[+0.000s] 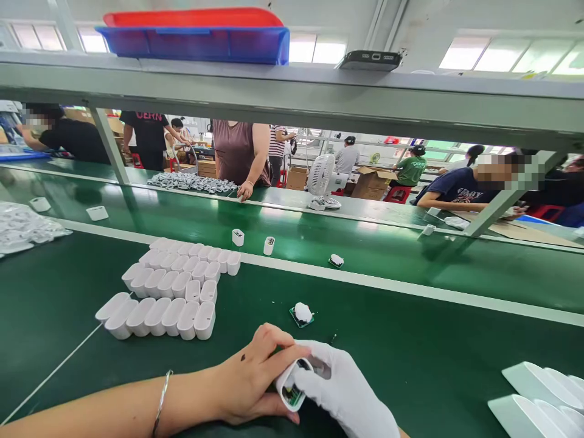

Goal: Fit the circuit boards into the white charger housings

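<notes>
Fingers (274, 356) of both hands grasp a small white plastic charger shell (291, 389): light, rigid, slippery; grip its sides.

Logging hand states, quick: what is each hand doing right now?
Left hand: closed on the white casing.
Right hand, gloved: also gripping the white casing.

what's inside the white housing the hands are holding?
The white housing, pinched between left hand and gloved right hand, shows a green circuit board edge at its open end. Deeper inside is covered by the shell and fingers.
</notes>
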`<state>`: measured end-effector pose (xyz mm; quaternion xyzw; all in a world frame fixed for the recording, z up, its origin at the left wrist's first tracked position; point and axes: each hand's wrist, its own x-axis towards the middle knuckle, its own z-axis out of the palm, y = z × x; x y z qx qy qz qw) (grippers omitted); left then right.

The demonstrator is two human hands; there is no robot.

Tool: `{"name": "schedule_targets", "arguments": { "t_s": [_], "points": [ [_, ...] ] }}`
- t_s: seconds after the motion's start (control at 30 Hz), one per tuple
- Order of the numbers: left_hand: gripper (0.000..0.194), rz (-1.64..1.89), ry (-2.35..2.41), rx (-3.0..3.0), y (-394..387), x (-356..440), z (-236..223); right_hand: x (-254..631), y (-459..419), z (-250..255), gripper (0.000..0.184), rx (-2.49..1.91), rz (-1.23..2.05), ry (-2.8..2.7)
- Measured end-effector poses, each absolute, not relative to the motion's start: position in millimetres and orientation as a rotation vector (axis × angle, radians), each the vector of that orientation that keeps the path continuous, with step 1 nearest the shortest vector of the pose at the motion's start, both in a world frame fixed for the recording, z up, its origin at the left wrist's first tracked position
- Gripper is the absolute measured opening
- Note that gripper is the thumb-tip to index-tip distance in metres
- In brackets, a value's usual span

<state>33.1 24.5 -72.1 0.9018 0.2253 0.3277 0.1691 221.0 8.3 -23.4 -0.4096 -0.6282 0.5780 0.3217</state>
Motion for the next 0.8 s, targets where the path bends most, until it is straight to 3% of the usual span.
{"name": "schedule_targets", "arguments": {
  "t_s": [0.13, 0.27, 0.53, 0.8],
  "points": [
    [0.038, 0.905, 0.628, 2.312, 25.5, 28.4, -66.6, 234.1, 7.6, -19.3, 0.044, -1.221, 1.17, -1.741],
    [0.027, 0.932, 0.642, 2.228, 24.9, 29.9, -62.0, 243.3, 15.3, -23.4, 0.048, -1.267, 1.064, -1.799],
    [0.024, 0.832, 0.901, 2.005, 28.7, 31.0, -57.1, 263.4, 34.2, -27.3, 0.019, -1.371, 0.279, -2.441],
    [0.022, 0.759, 0.969, 1.928, 31.6, 34.3, -56.8, 275.6, 41.7, -22.8, 0.018, -1.291, 0.523, -2.625]
  ]
}}
